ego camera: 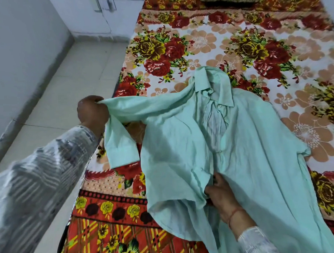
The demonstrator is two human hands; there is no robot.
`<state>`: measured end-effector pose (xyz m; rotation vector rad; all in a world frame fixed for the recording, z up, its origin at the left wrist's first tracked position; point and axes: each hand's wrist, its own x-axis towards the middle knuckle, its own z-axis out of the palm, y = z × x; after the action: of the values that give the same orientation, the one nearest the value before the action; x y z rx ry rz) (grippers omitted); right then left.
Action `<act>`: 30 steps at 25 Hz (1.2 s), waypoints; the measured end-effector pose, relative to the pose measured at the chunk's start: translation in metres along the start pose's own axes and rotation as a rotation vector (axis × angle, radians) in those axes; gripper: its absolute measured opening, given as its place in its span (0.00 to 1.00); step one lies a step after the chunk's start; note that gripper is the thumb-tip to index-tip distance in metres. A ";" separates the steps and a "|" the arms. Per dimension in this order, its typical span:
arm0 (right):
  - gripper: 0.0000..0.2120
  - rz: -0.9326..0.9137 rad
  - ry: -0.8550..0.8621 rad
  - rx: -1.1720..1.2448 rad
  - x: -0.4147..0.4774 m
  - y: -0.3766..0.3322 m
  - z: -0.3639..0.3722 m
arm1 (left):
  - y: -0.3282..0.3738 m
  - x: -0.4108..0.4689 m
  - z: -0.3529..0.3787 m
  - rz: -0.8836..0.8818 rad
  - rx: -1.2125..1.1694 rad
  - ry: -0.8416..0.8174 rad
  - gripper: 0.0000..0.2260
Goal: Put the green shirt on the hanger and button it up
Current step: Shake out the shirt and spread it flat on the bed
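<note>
Green shirt lay front-up on the floral bedsheet, with its collar toward 12 o'clock and its hem toward 6. My left hand was clenched on one sleeve, which stretched toward 9 o'clock past the bed's edge, the cuff hanging below the grip. My right hand, at the shirt's 6 o'clock, grasped the edge of the front opening with fingers curled into the cloth. Below that grip the front panel flared open.

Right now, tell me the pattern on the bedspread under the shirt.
The bedspread is floral: red and yellow roses, peach blossoms on white; head view.
</note>
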<state>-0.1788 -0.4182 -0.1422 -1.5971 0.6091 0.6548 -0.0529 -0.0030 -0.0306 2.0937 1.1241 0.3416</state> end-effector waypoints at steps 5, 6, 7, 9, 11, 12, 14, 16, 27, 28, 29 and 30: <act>0.21 -0.085 0.066 0.063 0.008 -0.003 0.010 | -0.027 -0.041 0.052 0.360 0.285 -0.238 0.28; 0.21 -0.077 0.076 0.090 0.009 -0.004 0.011 | -0.037 -0.070 0.059 0.449 0.273 -0.327 0.26; 0.20 -0.071 0.090 0.109 0.008 -0.007 0.012 | -0.044 -0.100 0.065 0.511 0.219 -0.446 0.24; 0.19 -0.072 0.105 0.090 0.014 -0.005 0.014 | -0.056 -0.151 0.073 0.625 0.192 -0.703 0.23; 0.21 -0.088 0.099 0.034 0.018 -0.002 0.017 | -0.066 -0.185 0.081 0.776 0.297 -0.841 0.32; 0.22 -0.085 0.104 0.007 0.019 -0.001 0.019 | -0.070 -0.196 0.084 0.841 0.374 -0.845 0.38; 0.23 -0.091 0.101 -0.030 0.019 0.001 0.022 | -0.081 -0.210 0.089 0.924 0.565 -0.806 0.42; 0.23 -0.108 0.073 -0.057 0.014 -0.001 0.025 | -0.087 -0.212 0.088 0.951 0.667 -0.800 0.34; 0.26 0.088 0.090 0.501 -0.013 0.003 -0.001 | -0.153 -0.204 0.000 0.841 0.464 -0.604 0.23; 0.25 0.109 0.014 0.434 -0.022 0.005 0.001 | -0.159 -0.208 -0.004 0.827 0.480 -0.582 0.23; 0.24 0.108 -0.071 0.294 -0.032 0.008 0.004 | -0.164 -0.213 -0.007 0.813 0.485 -0.566 0.24; 0.23 0.088 -0.171 0.138 -0.041 0.010 0.009 | -0.167 -0.217 -0.010 0.804 0.478 -0.548 0.24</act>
<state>-0.2152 -0.4095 -0.1210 -1.3768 0.5866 0.7891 -0.2873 -0.1135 -0.1197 2.7576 -0.0038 -0.1667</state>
